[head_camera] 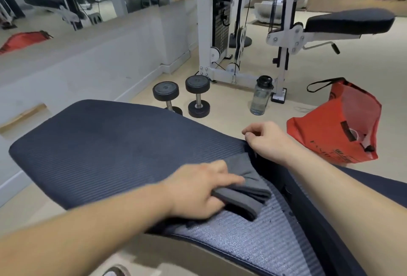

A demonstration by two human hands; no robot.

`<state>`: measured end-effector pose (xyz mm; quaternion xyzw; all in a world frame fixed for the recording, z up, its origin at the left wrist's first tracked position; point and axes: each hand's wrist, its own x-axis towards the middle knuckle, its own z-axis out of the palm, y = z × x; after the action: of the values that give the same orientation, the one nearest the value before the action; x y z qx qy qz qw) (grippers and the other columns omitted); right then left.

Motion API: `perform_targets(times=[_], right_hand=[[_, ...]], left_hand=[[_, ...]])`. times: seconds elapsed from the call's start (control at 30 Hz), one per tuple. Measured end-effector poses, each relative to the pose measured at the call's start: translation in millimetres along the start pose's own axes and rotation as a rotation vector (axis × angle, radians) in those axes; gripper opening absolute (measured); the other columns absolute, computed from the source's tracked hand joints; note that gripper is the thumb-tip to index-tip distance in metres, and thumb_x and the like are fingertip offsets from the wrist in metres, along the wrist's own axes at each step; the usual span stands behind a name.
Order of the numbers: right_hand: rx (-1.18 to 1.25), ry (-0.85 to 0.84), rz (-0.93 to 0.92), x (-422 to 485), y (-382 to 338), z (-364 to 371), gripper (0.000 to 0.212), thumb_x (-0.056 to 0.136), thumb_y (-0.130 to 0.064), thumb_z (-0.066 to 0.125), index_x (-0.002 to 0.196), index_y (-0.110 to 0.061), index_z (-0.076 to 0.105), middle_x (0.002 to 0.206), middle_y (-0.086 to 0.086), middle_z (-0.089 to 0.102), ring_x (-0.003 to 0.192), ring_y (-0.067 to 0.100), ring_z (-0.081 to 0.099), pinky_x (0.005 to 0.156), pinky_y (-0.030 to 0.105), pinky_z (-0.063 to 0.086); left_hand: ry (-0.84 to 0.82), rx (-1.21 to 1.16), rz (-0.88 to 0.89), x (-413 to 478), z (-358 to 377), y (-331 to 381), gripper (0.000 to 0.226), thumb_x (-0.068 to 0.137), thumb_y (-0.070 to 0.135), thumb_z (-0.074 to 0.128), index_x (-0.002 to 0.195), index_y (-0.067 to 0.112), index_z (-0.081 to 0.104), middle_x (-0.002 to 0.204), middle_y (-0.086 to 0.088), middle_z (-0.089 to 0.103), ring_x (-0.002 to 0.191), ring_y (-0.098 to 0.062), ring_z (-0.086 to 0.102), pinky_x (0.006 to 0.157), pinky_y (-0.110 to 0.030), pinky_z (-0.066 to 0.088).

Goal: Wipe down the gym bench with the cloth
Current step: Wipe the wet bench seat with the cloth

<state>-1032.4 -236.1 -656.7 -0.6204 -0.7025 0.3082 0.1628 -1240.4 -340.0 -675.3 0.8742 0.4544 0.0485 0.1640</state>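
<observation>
The gym bench (99, 143) is a dark blue ribbed pad that fills the lower middle of the head view. A folded grey cloth (244, 189) lies on it near its right edge. My left hand (198, 189) grips the cloth, fingers over the top and thumb underneath. My right hand (266, 141) rests at the right edge of the pad with its fingers curled; whether it holds the edge I cannot tell. Small water drops show on the lighter part of the pad near me.
Two black dumbbells (182, 97) and a clear water bottle (261, 97) stand on the floor beyond the bench. A red bag (337, 125) lies to the right. A white cable machine (222, 22) and another padded seat (350, 21) stand behind. Mirrors line the left wall.
</observation>
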Motion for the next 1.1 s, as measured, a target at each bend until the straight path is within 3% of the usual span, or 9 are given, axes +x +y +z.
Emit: perform_targets(times=[0.07, 0.2, 0.43, 0.5, 0.63, 0.7, 0.87, 0.97, 1.1], right_hand=[[0.020, -0.005, -0.002, -2.5, 0.4, -0.4, 0.032, 0.099, -0.019, 0.051, 0.124, -0.016, 0.071, 0.086, -0.007, 0.068, 0.090, 0.019, 0.064, 0.084, 0.024, 0.043], [-0.038, -0.007, -0.020, -5.4, 0.3, 2.3, 0.038, 0.100, -0.023, 0.050, 0.134, -0.020, 0.067, 0.127, -0.002, 0.071, 0.104, 0.019, 0.067, 0.097, 0.023, 0.044], [-0.100, 0.055, -0.033, -0.9, -19.2, 23.2, 0.046, 0.086, -0.035, 0.043, 0.121, -0.026, 0.071, 0.125, 0.000, 0.074, 0.120, 0.026, 0.065, 0.105, 0.045, 0.051], [-0.123, 0.023, -0.058, -6.0, -39.2, 36.1, 0.048, 0.083, -0.040, 0.040, 0.119, -0.030, 0.070, 0.122, -0.003, 0.074, 0.118, 0.027, 0.066, 0.103, 0.047, 0.053], [-0.164, -0.068, -0.133, -25.5, -85.5, 63.9, 0.038, 0.095, -0.034, 0.046, 0.125, -0.029, 0.069, 0.130, -0.007, 0.071, 0.125, 0.021, 0.062, 0.107, 0.042, 0.049], [-0.187, -0.066, -0.171, -30.9, -99.7, 74.7, 0.035, 0.098, -0.031, 0.048, 0.126, -0.029, 0.069, 0.131, -0.010, 0.070, 0.125, 0.018, 0.061, 0.106, 0.039, 0.049], [-0.156, -0.069, -0.224, -47.1, -117.9, 85.0, 0.051, 0.096, -0.033, 0.054, 0.147, -0.032, 0.052, 0.131, -0.002, 0.066, 0.121, 0.018, 0.062, 0.108, 0.039, 0.048], [-0.146, -0.085, -0.193, -60.7, -109.4, 75.5, 0.059, 0.097, -0.034, 0.056, 0.154, -0.032, 0.041, 0.132, 0.002, 0.063, 0.124, 0.020, 0.060, 0.110, 0.041, 0.047], [-0.230, -0.116, -0.134, -72.7, -88.0, 41.0, 0.047, 0.099, -0.035, 0.057, 0.145, -0.025, 0.055, 0.137, -0.001, 0.065, 0.126, 0.016, 0.062, 0.108, 0.028, 0.044]], left_hand=[[0.027, 0.067, -0.119, 13.6, -10.4, -32.4, 0.059, 0.086, 0.037, 0.049, 0.143, 0.051, 0.041, 0.120, 0.008, 0.050, 0.114, -0.019, 0.058, 0.092, -0.036, 0.051], [0.301, 0.040, -0.755, 52.6, -0.1, -26.7, 0.040, 0.096, 0.044, 0.046, 0.136, 0.037, 0.051, 0.124, -0.005, 0.049, 0.118, -0.033, 0.058, 0.091, -0.044, 0.048], [0.052, 0.077, -0.018, -27.8, -6.0, -25.1, 0.063, 0.086, 0.032, 0.051, 0.146, 0.048, 0.042, 0.120, 0.010, 0.048, 0.113, -0.014, 0.049, 0.080, -0.031, 0.047], [0.084, 0.183, -0.229, -48.5, -15.2, -61.9, 0.060, 0.087, 0.032, 0.051, 0.145, 0.048, 0.042, 0.123, 0.009, 0.049, 0.117, -0.016, 0.049, 0.084, -0.035, 0.051], [0.359, 0.113, -0.999, -75.7, -17.6, -84.4, 0.035, 0.098, 0.044, 0.045, 0.127, 0.027, 0.056, 0.120, -0.005, 0.053, 0.110, -0.032, 0.060, 0.085, -0.043, 0.052], [0.319, 0.160, -0.974, -87.8, -7.6, -61.0, 0.034, 0.099, 0.047, 0.044, 0.121, 0.024, 0.054, 0.119, -0.004, 0.052, 0.109, -0.031, 0.061, 0.082, -0.043, 0.051], [0.141, 0.200, -0.523, -134.8, -9.6, -33.0, 0.051, 0.091, 0.043, 0.052, 0.141, 0.039, 0.039, 0.125, 0.005, 0.048, 0.119, -0.022, 0.054, 0.085, -0.040, 0.051], [0.059, 0.366, -0.629, -128.5, -27.8, -56.5, 0.047, 0.094, 0.039, 0.050, 0.141, 0.039, 0.043, 0.129, 0.004, 0.053, 0.120, -0.025, 0.054, 0.092, -0.041, 0.042], [0.077, 0.399, -0.777, -105.6, -12.8, -33.9, 0.039, 0.092, 0.028, 0.053, 0.131, 0.023, 0.049, 0.122, -0.001, 0.053, 0.110, -0.026, 0.059, 0.082, -0.040, 0.034]])
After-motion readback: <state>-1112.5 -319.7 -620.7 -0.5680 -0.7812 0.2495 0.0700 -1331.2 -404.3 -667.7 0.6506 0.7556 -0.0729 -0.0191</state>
